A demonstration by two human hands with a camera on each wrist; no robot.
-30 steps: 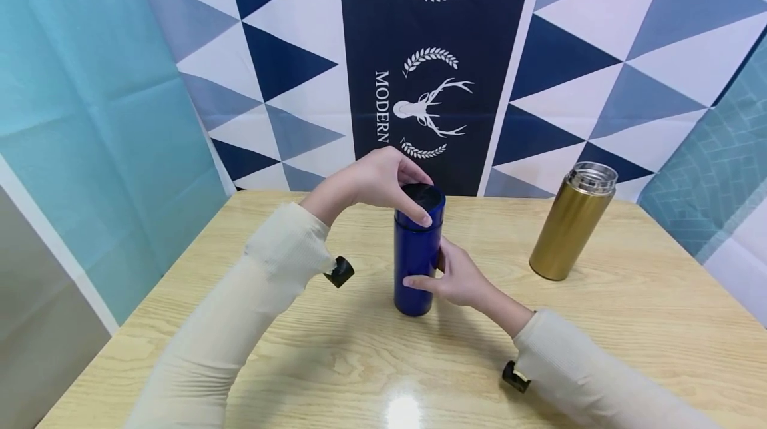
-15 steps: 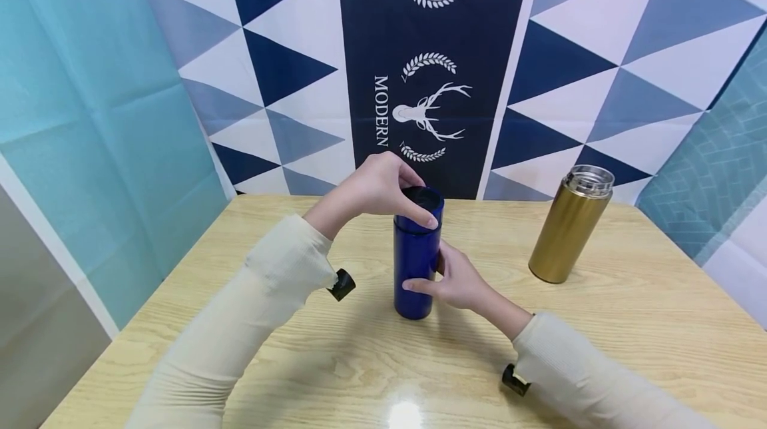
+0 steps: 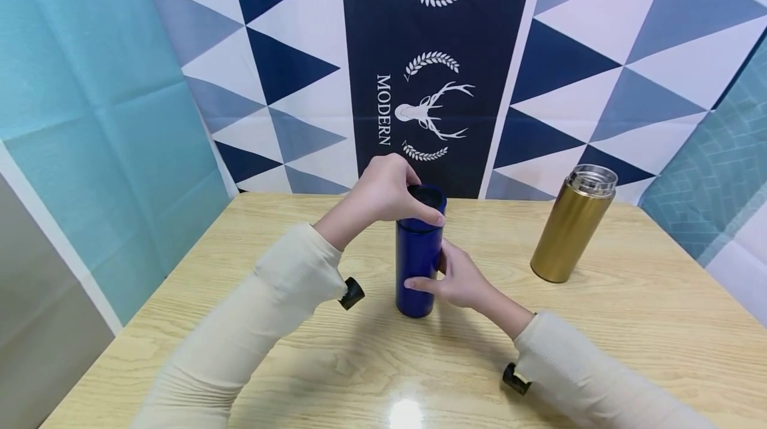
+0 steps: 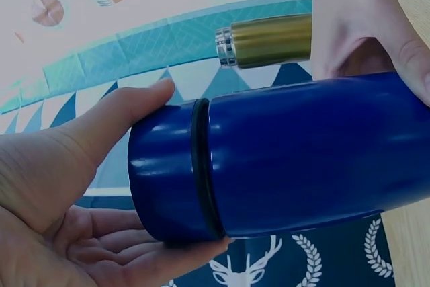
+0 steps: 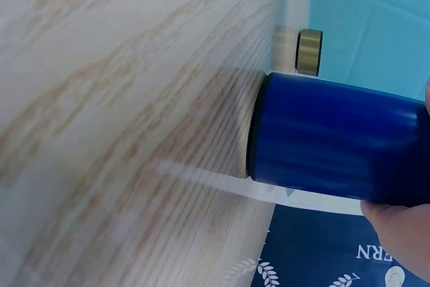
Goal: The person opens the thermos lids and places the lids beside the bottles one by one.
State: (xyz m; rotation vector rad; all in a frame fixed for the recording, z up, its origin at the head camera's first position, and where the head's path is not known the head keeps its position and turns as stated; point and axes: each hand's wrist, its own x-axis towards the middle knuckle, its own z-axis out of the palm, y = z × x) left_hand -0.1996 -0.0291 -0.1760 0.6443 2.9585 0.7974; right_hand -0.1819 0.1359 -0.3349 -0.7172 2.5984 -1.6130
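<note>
A dark blue thermos bottle (image 3: pixel 416 252) stands upright on the wooden table. From above, my left hand (image 3: pixel 392 190) grips its blue lid (image 4: pixel 164 169), thumb on one side and fingers on the other. A black ring (image 4: pixel 201 166) shows between lid and body in the left wrist view. Low on the body, my right hand (image 3: pixel 460 278) holds the bottle, with the thumb across its front and the other fingers mostly hidden behind. The bottle's base (image 5: pixel 259 129) rests on the tabletop in the right wrist view.
A gold bottle (image 3: pixel 569 236) without a lid stands at the back right, its silver threaded neck showing. Beyond the blue bottle, the right wrist view shows a short gold cylinder (image 5: pixel 309 52) on the table. Patterned cloth (image 3: pixel 299 69) hangs behind the table's back edge.
My left hand has turned round the lid, its thumb sliding toward the right and its wrist shifting right and slightly down. The right hand and the bottle hold still.
</note>
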